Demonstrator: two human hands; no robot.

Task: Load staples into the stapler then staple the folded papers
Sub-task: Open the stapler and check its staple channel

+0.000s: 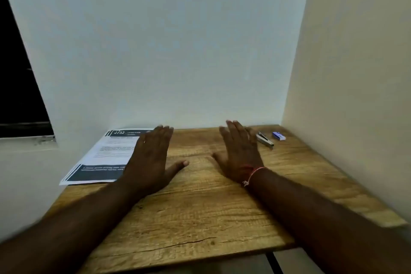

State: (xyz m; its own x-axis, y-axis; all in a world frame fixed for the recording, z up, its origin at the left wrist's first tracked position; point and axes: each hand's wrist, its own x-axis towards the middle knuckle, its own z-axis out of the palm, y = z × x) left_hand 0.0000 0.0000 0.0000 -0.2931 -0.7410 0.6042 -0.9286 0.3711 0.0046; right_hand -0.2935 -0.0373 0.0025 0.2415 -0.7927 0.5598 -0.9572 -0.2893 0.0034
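A stack of printed papers (104, 158) with dark header and footer bands lies flat at the table's far left. My left hand (149, 162) rests palm down, fingers stretched, its outer edge over the papers' right side. My right hand (239, 155) lies flat and empty near the middle, a red thread around its wrist. Just beyond its fingertips sits a small metal stapler (265, 139). To the right of the stapler lies a small blue and white staple box (278, 135).
The wooden table (200, 207) fits into a corner, with a white wall behind and a cream wall on the right. A dark window (17, 87) is at the left. The table's near edge runs across the bottom of the view.
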